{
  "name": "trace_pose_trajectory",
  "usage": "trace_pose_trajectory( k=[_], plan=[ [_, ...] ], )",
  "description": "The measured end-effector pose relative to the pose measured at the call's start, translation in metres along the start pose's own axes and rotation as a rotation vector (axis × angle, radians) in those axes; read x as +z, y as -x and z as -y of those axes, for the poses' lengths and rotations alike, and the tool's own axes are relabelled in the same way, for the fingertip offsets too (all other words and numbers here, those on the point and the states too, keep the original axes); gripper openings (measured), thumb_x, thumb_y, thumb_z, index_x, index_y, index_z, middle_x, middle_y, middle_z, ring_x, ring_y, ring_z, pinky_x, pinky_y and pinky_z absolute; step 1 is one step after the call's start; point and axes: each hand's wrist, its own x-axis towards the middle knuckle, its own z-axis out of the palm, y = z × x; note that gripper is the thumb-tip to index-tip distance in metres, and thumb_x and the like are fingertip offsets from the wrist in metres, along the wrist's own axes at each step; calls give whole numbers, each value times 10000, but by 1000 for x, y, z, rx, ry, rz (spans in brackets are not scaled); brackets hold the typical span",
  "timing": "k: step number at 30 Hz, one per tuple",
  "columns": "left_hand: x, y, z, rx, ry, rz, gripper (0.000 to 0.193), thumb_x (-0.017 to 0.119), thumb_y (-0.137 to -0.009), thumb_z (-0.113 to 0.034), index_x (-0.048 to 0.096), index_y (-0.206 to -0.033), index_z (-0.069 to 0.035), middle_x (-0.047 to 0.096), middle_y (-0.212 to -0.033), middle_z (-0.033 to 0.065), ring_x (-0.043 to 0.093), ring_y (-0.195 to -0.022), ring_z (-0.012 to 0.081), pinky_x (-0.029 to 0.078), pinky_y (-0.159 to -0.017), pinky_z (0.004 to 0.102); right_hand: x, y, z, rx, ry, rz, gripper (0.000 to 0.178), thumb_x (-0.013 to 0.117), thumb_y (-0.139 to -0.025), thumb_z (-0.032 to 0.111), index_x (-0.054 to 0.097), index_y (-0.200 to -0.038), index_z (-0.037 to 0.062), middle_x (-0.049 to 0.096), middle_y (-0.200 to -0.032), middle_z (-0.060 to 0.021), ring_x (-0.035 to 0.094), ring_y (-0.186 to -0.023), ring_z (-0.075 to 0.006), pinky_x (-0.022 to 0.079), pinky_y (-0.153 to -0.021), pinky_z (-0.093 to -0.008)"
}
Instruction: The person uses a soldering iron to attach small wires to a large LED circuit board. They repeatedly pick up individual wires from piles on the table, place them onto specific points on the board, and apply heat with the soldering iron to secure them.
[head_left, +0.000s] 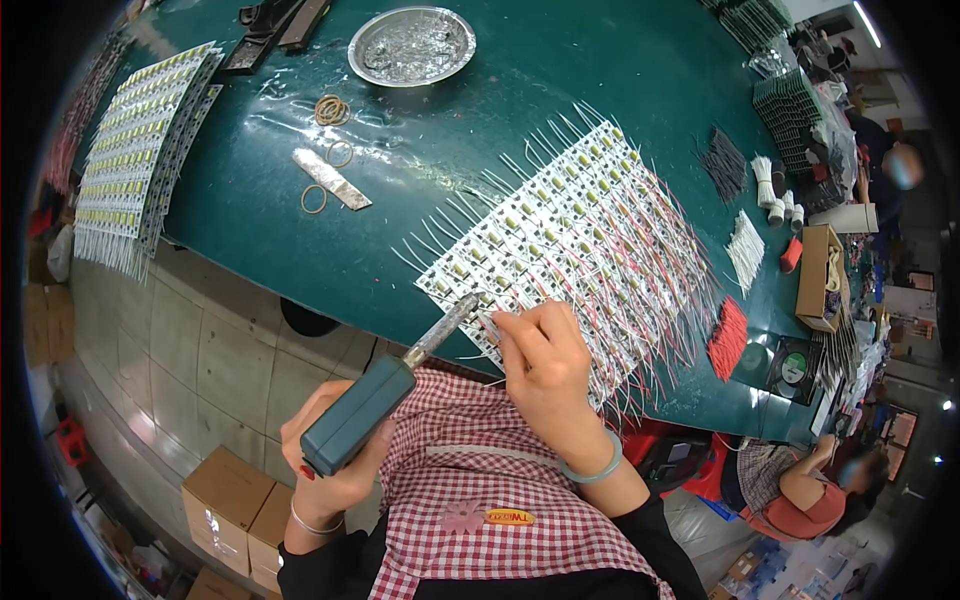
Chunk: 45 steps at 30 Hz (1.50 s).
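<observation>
My left hand (345, 485) is wrapped round the dark green handle of a soldering iron (360, 415). Its metal tip rests on or just over the lower left corner of a panel of small white circuit boards (540, 235). Close beside that tip, my right hand (550, 365) is closed, thumb and forefinger pinching what looks like a thin wire, mostly hidden by the fingers. Rows of yellow-green parts cover the panel. White wires stick out along its upper left edge, and red and white wires (650, 270) lie across its right side.
On the green table (250, 200) are a round metal dish (412, 47), rubber bands (331, 111) and a flat silvery strip (332, 179). Stacked panels (145, 150) stand at left. Bundles of black (722, 165), white (745, 252) and red wires (727, 338) lie at right. A co-worker (800, 495) sits nearby.
</observation>
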Motion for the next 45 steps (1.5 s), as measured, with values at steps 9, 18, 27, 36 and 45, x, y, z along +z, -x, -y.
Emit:
trace_pose_trajectory(
  k=[9,18,27,36,45],
  plan=[
    [3,-1,1,66,-38,19,229,763,-695,25,695,-910,63,693,-884,157,686,-729,229,536,-640,296,3,2,-1,10,17,-79,207,704,-759,-77,645,-943,-1,499,-777,-105,534,-700,-271,431,-583,-380],
    [4,-2,0,8,-52,72,197,767,-693,20,694,-873,46,680,-862,139,672,-724,236,528,-633,301,4,3,-1,10,23,-80,212,701,-743,-84,633,-926,-2,497,-777,-110,538,-702,-277,434,-582,-389],
    [6,0,4,-5,-33,81,191,759,-660,34,682,-834,40,661,-811,134,649,-681,234,505,-596,300,3,3,-2,1,41,-70,221,696,-739,-82,624,-931,1,491,-783,-113,538,-706,-283,438,-580,-391],
    [3,0,3,98,-102,19,193,756,-674,28,690,-854,48,665,-798,129,649,-655,217,506,-583,291,4,4,-2,-7,54,-72,208,694,-744,-70,619,-921,7,478,-777,-113,528,-698,-286,428,-573,-401],
    [6,6,7,-39,11,-30,276,768,-689,22,694,-953,52,694,-908,140,677,-762,206,535,-671,289,4,4,0,15,55,-59,178,681,-761,-56,621,-917,6,484,-781,-112,535,-708,-289,445,-599,-403]
  ],
)
